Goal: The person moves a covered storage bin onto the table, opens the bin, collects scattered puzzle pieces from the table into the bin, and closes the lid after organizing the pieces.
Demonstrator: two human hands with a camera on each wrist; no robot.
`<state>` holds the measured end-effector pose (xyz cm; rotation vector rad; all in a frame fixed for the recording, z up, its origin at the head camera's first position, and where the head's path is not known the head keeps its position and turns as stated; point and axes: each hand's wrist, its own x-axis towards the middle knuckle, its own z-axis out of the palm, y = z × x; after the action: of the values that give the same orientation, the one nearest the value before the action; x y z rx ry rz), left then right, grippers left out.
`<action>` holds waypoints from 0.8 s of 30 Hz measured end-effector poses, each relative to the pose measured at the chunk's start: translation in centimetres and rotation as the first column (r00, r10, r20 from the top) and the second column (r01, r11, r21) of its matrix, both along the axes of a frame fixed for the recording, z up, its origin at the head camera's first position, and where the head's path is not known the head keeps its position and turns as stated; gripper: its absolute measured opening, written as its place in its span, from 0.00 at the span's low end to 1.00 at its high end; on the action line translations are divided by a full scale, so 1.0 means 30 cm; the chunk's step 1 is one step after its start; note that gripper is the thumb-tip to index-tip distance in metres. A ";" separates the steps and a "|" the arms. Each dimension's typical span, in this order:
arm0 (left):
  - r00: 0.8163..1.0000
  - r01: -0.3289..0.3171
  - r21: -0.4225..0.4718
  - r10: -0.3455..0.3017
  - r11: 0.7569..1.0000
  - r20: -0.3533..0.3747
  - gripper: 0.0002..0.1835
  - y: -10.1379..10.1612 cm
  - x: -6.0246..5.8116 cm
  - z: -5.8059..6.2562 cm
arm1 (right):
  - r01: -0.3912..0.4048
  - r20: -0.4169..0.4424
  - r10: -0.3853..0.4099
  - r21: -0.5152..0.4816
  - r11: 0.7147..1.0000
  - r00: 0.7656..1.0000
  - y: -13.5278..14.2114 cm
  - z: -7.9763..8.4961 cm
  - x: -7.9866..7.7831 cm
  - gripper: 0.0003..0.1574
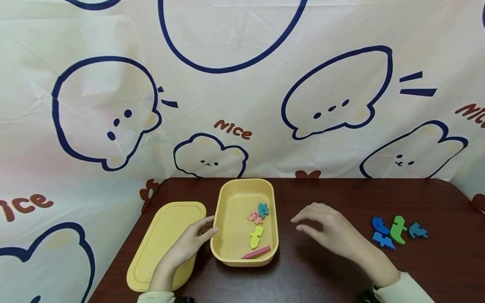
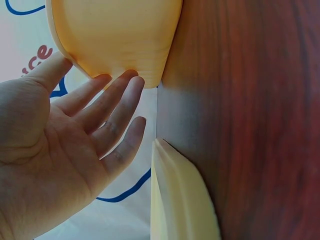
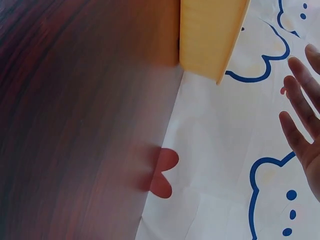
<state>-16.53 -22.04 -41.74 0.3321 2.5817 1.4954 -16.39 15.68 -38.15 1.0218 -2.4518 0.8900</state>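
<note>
between the left hand [image 1: 189, 244], touching its left side with loosely spread fingers, and the right hand [image 1: 333, 229], fingers relaxed and gripping nothing, the yellow box [image 1: 233, 223] sits on the counter [image 1: 314, 282], probably light, stiff and smooth, best held by both long sides.
</note>
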 end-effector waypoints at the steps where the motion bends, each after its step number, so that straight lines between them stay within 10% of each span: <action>1: 1.000 -0.001 0.000 0.001 1.000 0.000 0.27 0.000 0.000 0.000 | 0.006 0.003 -0.006 0.003 1.000 1.000 0.005 -0.001 0.000 0.20; 24: 1.000 -0.009 -0.005 0.009 1.000 0.004 0.27 0.002 0.001 0.002 | 0.079 -0.064 -0.078 0.015 0.997 0.995 0.123 -0.030 0.012 0.26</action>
<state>-16.49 -21.99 -41.69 0.3170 2.5868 1.4904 -16.03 19.36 -39.06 0.9383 -2.4327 0.8009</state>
